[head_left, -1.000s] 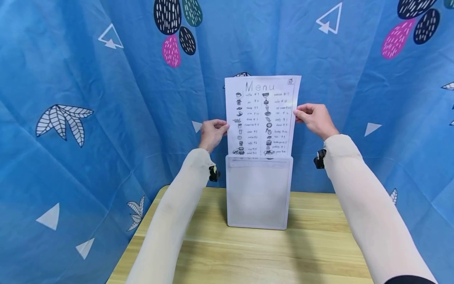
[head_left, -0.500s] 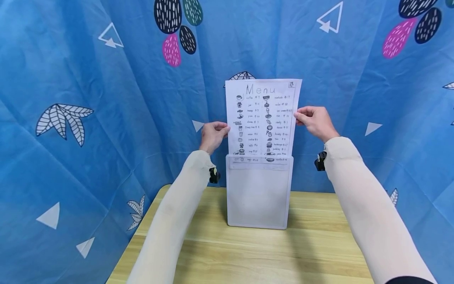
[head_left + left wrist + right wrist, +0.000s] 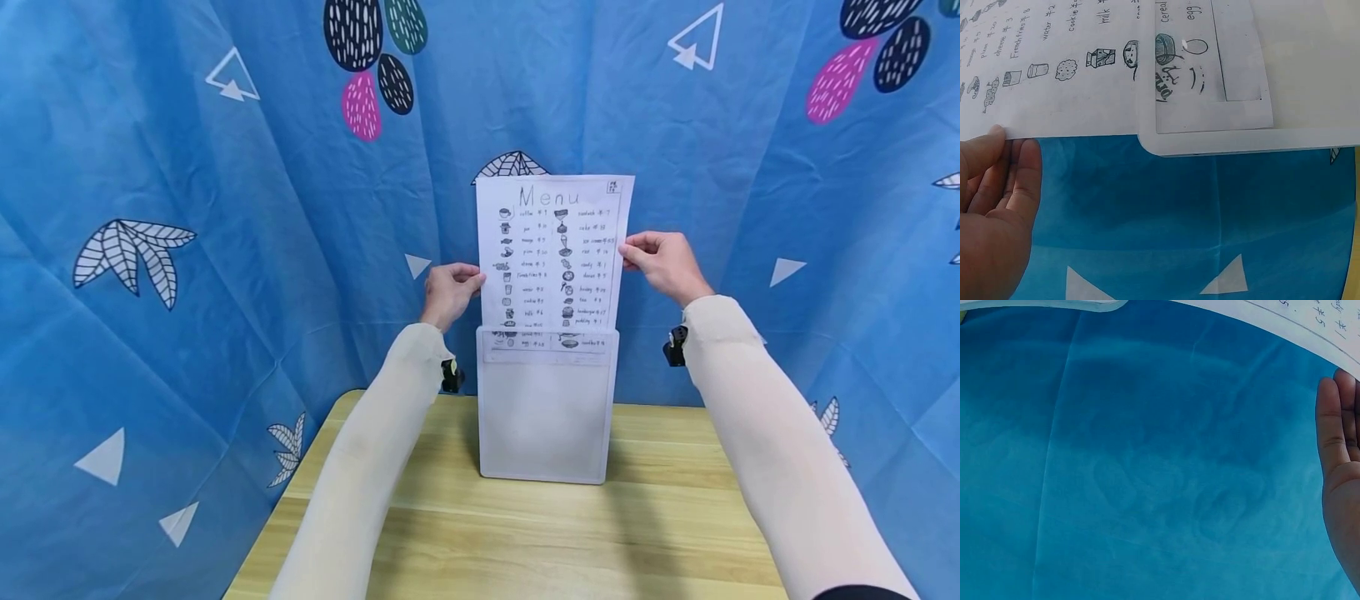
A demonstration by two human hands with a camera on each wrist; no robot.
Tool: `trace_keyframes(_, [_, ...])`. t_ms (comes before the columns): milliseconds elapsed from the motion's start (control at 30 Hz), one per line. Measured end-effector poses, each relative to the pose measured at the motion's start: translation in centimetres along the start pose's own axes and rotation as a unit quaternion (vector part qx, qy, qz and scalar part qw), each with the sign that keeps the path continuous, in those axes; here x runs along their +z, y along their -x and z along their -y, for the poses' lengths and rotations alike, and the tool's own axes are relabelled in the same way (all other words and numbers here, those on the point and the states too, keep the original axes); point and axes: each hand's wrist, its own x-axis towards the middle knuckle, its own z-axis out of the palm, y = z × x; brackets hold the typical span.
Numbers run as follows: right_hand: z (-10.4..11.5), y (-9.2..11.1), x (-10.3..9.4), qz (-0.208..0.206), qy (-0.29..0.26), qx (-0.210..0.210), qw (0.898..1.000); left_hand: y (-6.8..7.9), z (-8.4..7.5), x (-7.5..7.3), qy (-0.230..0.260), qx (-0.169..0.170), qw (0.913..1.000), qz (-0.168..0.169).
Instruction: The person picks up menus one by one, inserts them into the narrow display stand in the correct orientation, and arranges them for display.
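A white paper menu (image 3: 553,258) with handwritten items and small drawings stands upright in the head view. Its bottom strip is inside a clear, pale-framed sign holder (image 3: 546,417), which stands on the table. My left hand (image 3: 451,293) pinches the menu's left edge about halfway up, and my right hand (image 3: 666,263) pinches the right edge slightly higher. In the left wrist view the bottom lines of the menu (image 3: 1104,69) show through the holder's clear front, beside the thumb and fingers. The right wrist view catches only the menu's edge (image 3: 1310,325) above my fingers (image 3: 1330,419).
A pale wooden table (image 3: 525,533) lies under the holder. Behind and on both sides hangs a blue curtain (image 3: 225,350) printed with leaves, triangles and drops, close to the back of the menu. A small black camera (image 3: 675,346) is strapped at the right wrist.
Both hands have lowered together with the menu, so more of its bottom lines now sit behind the holder's front. The holder has stayed in place.
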Motion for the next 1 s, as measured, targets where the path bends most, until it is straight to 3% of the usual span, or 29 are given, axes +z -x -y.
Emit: trace_keyframes(1000, [-1.2, 0.8, 0.5, 0.009, -0.008, -0.009, 1.0, 0.9, 1.2, 0.0, -0.018, -0.013, 0.9995, 0.022])
